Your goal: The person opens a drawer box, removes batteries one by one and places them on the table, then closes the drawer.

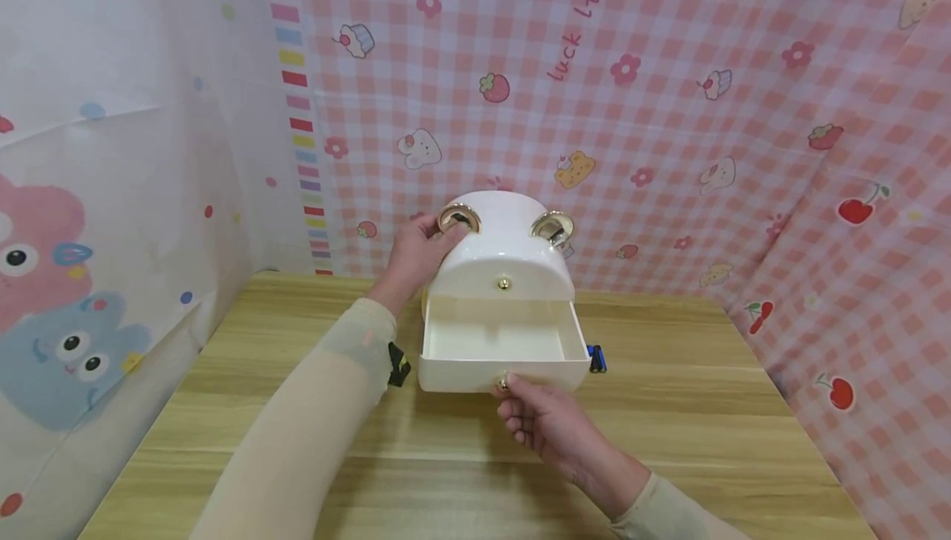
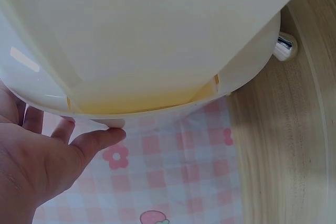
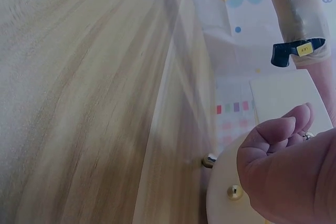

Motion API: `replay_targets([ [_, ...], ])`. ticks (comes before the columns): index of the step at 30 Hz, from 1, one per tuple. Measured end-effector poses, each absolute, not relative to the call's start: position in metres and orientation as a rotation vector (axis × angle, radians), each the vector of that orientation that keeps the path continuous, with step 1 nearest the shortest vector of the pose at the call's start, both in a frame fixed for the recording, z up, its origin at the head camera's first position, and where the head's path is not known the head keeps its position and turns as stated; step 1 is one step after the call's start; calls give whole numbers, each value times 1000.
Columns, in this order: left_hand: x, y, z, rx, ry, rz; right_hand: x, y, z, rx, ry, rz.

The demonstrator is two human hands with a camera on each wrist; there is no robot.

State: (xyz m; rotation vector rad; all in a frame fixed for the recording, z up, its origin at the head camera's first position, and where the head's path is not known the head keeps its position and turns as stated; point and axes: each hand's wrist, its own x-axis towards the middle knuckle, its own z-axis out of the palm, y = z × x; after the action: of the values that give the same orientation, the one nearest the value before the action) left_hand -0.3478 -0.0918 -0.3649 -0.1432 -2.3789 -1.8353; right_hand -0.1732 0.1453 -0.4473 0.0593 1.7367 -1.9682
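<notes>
A white mini drawer cabinet (image 1: 496, 234) with gold ring-shaped ears stands on the table by the back wall. Its drawer (image 1: 505, 371) is pulled out toward me and shows a bare inside. My right hand (image 1: 553, 428) pinches the small gold knob (image 1: 503, 385) on the drawer front between thumb and finger; the right wrist view shows the remaining fingers curled. My left hand (image 1: 419, 255) holds the cabinet's upper left side, thumb at the left ear (image 1: 459, 216), other fingers partly hidden behind. A second gold knob (image 1: 504, 284) sits on the panel above the drawer.
Small dark blue cylinders (image 1: 597, 358) lie on the wooden table (image 1: 669, 441) just right of the drawer. A black wrist device (image 1: 399, 364) is strapped on the left sleeve. A pink checked cloth (image 1: 669, 111) hangs behind the cabinet, with a patterned white sheet (image 1: 111, 152) at left.
</notes>
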Motion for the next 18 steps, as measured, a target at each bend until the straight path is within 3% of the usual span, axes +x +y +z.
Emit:
replay_targets([
  [18,-348,-90,-364,-120,-2381,-1841,-165,143,-447,73,1731,-1994],
])
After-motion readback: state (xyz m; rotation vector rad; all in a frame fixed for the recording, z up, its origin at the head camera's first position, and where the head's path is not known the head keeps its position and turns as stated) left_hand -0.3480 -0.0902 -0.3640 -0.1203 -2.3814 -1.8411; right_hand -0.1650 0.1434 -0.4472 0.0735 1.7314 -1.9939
